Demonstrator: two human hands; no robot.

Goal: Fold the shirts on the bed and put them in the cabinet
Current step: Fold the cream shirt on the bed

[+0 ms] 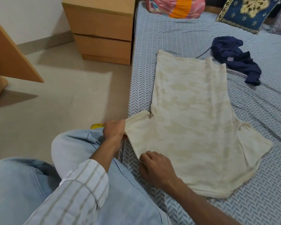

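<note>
Right hand [154, 166] pinches the cream shirt [190, 120] at its shoulder, lower centre; left hand [113, 130] grips the sleeve. Shirt lies flat on the bed [177, 39] — navy garment [234, 60] (crumpled) beyond, upper right.

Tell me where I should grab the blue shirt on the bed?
Probably take the blue shirt by its raised, bunched top, reaching down from above with the right hand. It lies crumpled in a heap beside the cream shirt, with no flat edge to slide fingers under. Its collar and sleeves cannot be made out, so lift it first, then find the shoulders.
</note>
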